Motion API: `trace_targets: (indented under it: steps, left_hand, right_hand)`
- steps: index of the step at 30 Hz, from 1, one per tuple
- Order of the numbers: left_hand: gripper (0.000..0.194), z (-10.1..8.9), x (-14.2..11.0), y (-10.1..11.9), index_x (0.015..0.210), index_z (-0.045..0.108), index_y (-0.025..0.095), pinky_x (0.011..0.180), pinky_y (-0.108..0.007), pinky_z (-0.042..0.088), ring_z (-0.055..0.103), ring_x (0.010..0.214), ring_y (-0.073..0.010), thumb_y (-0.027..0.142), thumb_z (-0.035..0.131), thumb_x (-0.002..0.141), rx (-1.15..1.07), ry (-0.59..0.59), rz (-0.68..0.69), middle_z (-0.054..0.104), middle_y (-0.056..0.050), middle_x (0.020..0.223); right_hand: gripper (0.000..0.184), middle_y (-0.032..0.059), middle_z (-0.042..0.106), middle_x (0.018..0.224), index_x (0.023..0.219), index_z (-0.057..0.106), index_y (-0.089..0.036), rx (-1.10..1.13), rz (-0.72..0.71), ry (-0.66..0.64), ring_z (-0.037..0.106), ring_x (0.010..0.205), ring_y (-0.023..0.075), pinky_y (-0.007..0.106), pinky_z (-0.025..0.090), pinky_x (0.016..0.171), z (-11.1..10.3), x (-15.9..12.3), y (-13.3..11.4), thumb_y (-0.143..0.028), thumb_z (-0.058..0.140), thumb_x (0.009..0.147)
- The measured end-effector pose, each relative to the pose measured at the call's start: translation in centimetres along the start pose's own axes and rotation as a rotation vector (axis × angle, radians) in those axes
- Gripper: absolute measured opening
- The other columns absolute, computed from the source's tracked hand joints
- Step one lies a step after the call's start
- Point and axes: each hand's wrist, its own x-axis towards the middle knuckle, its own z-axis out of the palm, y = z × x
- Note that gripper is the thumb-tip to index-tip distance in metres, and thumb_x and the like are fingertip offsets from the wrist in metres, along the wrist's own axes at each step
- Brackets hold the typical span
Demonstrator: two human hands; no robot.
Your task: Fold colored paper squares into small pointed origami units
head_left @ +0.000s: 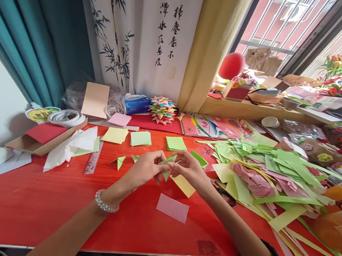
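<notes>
Green paper [166,175] is pinched by left hand [146,166] and right hand [191,169] above the bench [51,208]; open room is offered between pink sheet [173,208] and front edge [153,254], scraps [293,166] heaped rightward.

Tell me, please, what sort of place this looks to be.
Probably a paper-craft table, perhaps in a home or small studio: the left hand and right hand hold folded paper, cut strips lie heaped, and a ruler lies near a yellow stack.
</notes>
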Motion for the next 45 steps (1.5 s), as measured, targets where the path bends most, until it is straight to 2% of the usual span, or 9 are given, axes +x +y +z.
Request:
trace_targets:
  steps: [4, 10, 14, 21, 25, 29, 33, 38, 45]
  left_hand:
    - [0.023, 0.2, 0.1, -0.1, 0.066, 0.044, 0.017, 0.047, -0.023, 0.045, 0.051, 0.046, -0.0097, 0.035, 0.056, 0.075, -0.134, 0.033, -0.006, 0.05, 0.005, 0.052]
    - [0.023, -0.1, 0.3, -0.1, 0.07, 0.05, 0.017, 0.047, -0.019, 0.042, 0.048, 0.048, -0.0076, 0.039, 0.052, 0.077, -0.083, 0.015, 0.021, 0.049, 0.004, 0.058]
    - [0.022, -0.1, 0.2, -0.1, 0.068, 0.054, 0.018, 0.049, -0.02, 0.039, 0.046, 0.048, -0.0077, 0.038, 0.053, 0.077, 0.091, 0.125, 0.115, 0.048, 0.004, 0.055]
    - [0.025, 0.9, -0.4, -0.4, 0.065, 0.046, 0.018, 0.049, -0.021, 0.039, 0.045, 0.052, -0.0097, 0.034, 0.043, 0.085, 0.228, 0.329, 0.259, 0.048, 0.003, 0.06]
    - [0.017, 0.4, -0.3, -0.1, 0.095, 0.055, 0.018, 0.081, -0.033, 0.044, 0.052, 0.095, -0.0191, 0.026, 0.046, 0.085, 0.637, 0.424, 0.57, 0.056, -0.008, 0.102]
    - [0.031, -0.8, 0.3, -0.1, 0.116, 0.051, 0.024, 0.105, -0.047, 0.022, 0.028, 0.127, -0.0218, 0.018, 0.039, 0.088, 0.84, 0.167, 0.804, 0.048, -0.004, 0.129]
    - [0.036, -1.3, 0.5, -0.2, 0.125, 0.045, 0.023, 0.106, -0.046, 0.022, 0.037, 0.124, -0.0189, 0.022, 0.038, 0.09, 0.658, -0.007, 0.716, 0.051, -0.003, 0.128]
    - [0.038, -1.3, -0.2, 0.5, 0.123, 0.047, 0.028, 0.096, -0.035, 0.041, 0.048, 0.116, -0.019, 0.032, 0.045, 0.086, 0.277, -0.082, 0.449, 0.054, -0.001, 0.124]
    - [0.039, -1.3, -0.5, 0.9, 0.12, 0.052, 0.025, 0.091, -0.03, 0.043, 0.052, 0.111, -0.0206, 0.035, 0.052, 0.082, 0.136, 0.029, 0.319, 0.06, -0.003, 0.117]
  right_hand:
    - [0.028, 0.0003, 0.057, 0.061, 0.069, 0.053, -0.015, -0.022, 0.03, -0.142, 0.059, 0.059, 0.0126, 0.025, 0.048, 0.059, 0.1, 0.1, 0.1, -0.041, 0.06, 0.074]
    - [0.033, 0.0032, 0.062, 0.06, 0.065, 0.053, -0.014, -0.011, 0.078, -0.182, 0.059, 0.052, 0.0132, 0.026, 0.048, 0.053, -0.3, 0.1, -0.4, -0.046, 0.059, 0.073]
    - [0.032, 0.0018, 0.061, 0.056, 0.06, 0.053, -0.015, -0.078, 0.064, -0.169, 0.056, 0.049, 0.0121, 0.025, 0.044, 0.052, -0.4, -0.1, -0.7, -0.043, 0.058, 0.075]
    - [0.029, 0.0047, 0.067, 0.075, 0.073, 0.066, -0.014, -0.047, 0.023, -0.163, 0.061, 0.076, 0.0174, 0.029, 0.044, 0.072, 0.5, -0.4, -0.8, -0.04, 0.055, 0.078]
    - [0.029, 0.0064, 0.068, 0.076, 0.077, 0.068, -0.014, 0.074, 0.086, -0.162, 0.062, 0.076, 0.0194, 0.032, 0.045, 0.075, 0.5, -0.6, -0.8, -0.04, 0.055, 0.078]
    - [0.027, 0.0044, 0.066, 0.071, 0.073, 0.068, -0.014, 0.094, 0.053, -0.14, 0.06, 0.074, 0.0172, 0.031, 0.043, 0.075, 0.4, -0.7, -1.0, -0.037, 0.056, 0.078]
    - [0.023, 0.0005, 0.06, 0.064, 0.066, 0.067, -0.015, 0.092, -0.008, -0.068, 0.054, 0.07, 0.0139, 0.028, 0.042, 0.072, 0.5, -0.8, -0.7, -0.033, 0.059, 0.077]
    - [0.022, 0.0013, 0.06, 0.075, 0.082, 0.069, -0.018, 0.005, -0.081, -0.073, 0.051, 0.076, 0.0149, 0.027, 0.04, 0.071, 0.6, -0.9, -0.8, -0.033, 0.055, 0.08]
    - [0.025, 0.0027, 0.061, 0.087, 0.092, 0.065, -0.021, -0.172, -0.184, -0.077, 0.053, 0.083, 0.0167, 0.028, 0.043, 0.072, 0.4, -0.9, -1.2, -0.037, 0.047, 0.084]
